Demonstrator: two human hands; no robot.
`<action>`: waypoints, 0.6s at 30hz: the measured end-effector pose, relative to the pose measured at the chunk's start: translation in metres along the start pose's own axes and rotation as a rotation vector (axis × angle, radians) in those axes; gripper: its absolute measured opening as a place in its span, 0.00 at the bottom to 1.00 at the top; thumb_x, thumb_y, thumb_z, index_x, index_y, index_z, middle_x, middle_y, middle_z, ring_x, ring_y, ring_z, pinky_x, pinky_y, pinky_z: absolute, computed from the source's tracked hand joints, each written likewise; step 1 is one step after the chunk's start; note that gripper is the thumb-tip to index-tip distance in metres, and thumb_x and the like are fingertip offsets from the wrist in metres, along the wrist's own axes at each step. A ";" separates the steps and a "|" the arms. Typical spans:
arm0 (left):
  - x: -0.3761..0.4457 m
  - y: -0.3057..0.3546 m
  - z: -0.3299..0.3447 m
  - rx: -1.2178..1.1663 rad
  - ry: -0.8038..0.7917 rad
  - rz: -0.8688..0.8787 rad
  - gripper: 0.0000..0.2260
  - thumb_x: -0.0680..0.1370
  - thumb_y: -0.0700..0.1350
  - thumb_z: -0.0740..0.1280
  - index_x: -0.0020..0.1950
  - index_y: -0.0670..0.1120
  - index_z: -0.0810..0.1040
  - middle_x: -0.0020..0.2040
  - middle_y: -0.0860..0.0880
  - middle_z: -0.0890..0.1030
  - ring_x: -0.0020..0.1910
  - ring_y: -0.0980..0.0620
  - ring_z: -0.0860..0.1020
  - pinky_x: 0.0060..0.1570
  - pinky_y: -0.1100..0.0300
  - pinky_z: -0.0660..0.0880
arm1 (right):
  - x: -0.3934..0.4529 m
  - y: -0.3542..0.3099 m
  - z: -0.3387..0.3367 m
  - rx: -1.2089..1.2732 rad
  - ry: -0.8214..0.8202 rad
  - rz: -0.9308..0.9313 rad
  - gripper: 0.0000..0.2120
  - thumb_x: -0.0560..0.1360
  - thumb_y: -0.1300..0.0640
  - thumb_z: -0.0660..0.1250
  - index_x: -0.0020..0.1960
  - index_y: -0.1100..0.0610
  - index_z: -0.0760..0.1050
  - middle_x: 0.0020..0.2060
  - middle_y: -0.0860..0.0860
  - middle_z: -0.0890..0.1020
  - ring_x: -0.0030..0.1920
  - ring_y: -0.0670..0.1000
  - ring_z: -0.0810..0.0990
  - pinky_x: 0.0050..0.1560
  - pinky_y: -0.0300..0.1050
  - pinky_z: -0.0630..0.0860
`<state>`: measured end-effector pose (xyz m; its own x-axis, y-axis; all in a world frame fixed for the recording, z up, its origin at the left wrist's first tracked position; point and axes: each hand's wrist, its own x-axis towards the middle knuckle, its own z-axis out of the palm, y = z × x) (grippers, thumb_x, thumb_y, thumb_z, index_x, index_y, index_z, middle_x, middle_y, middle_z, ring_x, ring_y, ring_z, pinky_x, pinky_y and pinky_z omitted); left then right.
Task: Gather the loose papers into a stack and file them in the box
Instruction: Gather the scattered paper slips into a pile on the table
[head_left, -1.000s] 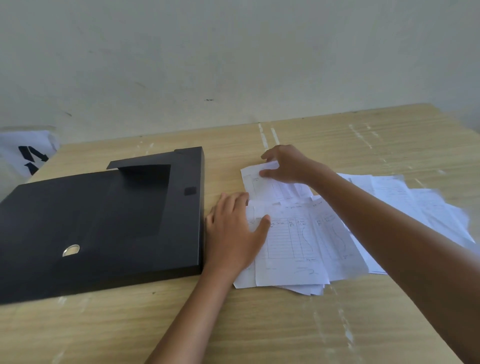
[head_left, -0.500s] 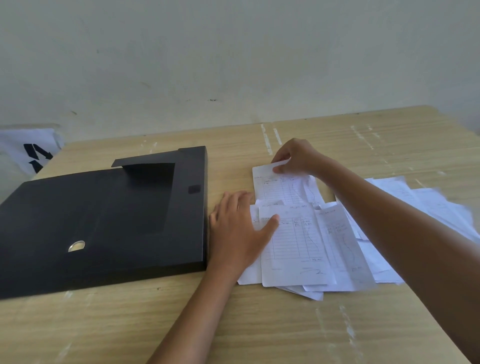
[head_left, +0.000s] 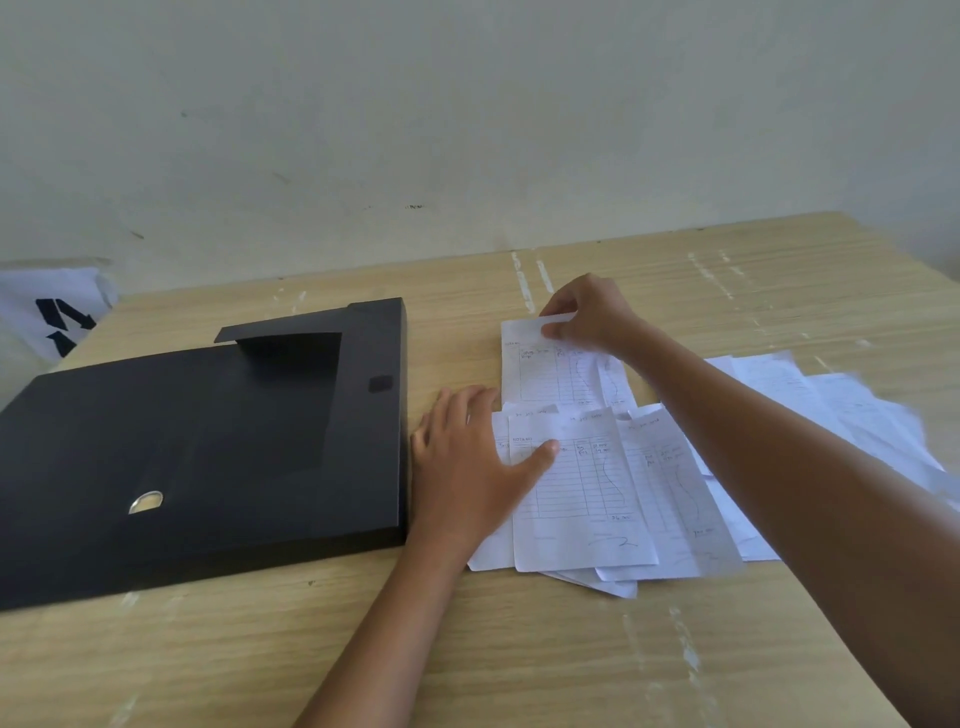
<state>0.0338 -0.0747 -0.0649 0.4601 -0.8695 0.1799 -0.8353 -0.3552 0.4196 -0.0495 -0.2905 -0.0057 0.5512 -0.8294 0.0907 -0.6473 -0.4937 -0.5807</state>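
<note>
The right hand (head_left: 592, 317) had moved farther back, pinching one paper (head_left: 545, 371). The left hand (head_left: 470, 465) stayed flat on the pile (head_left: 582, 499). The black box (head_left: 197, 447) was shut.

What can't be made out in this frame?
- Head view: the papers carry handwriting too small to read.
- The sheets at far right are motion-blurred and partly covered by the right forearm.
- The black box is closed, contents hidden; the left edge crops it.

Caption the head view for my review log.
Left hand pins papers beside closed black box; right hand pinches far sheet.
</note>
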 end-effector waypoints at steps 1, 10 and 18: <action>0.000 0.000 0.000 0.001 0.001 0.000 0.37 0.73 0.75 0.60 0.76 0.55 0.66 0.78 0.56 0.66 0.82 0.49 0.57 0.79 0.45 0.55 | -0.001 0.001 0.001 -0.007 -0.008 0.007 0.07 0.73 0.61 0.73 0.50 0.57 0.86 0.49 0.53 0.86 0.49 0.49 0.81 0.44 0.38 0.74; 0.000 -0.001 -0.003 0.066 -0.075 0.034 0.35 0.76 0.75 0.51 0.80 0.64 0.60 0.80 0.55 0.64 0.83 0.46 0.54 0.79 0.41 0.53 | -0.046 0.019 -0.044 -0.140 0.021 -0.136 0.15 0.78 0.56 0.67 0.65 0.56 0.79 0.64 0.54 0.81 0.67 0.54 0.76 0.68 0.45 0.68; -0.003 0.009 -0.016 0.025 -0.255 0.018 0.29 0.78 0.74 0.48 0.78 0.69 0.63 0.83 0.62 0.57 0.84 0.44 0.43 0.79 0.39 0.43 | -0.151 0.090 -0.047 -0.233 0.143 0.044 0.14 0.78 0.52 0.65 0.62 0.52 0.80 0.64 0.56 0.80 0.65 0.61 0.77 0.67 0.57 0.71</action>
<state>0.0298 -0.0695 -0.0479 0.3568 -0.9331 -0.0442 -0.8515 -0.3443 0.3955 -0.2156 -0.2224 -0.0340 0.4506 -0.8718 0.1922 -0.7817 -0.4893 -0.3866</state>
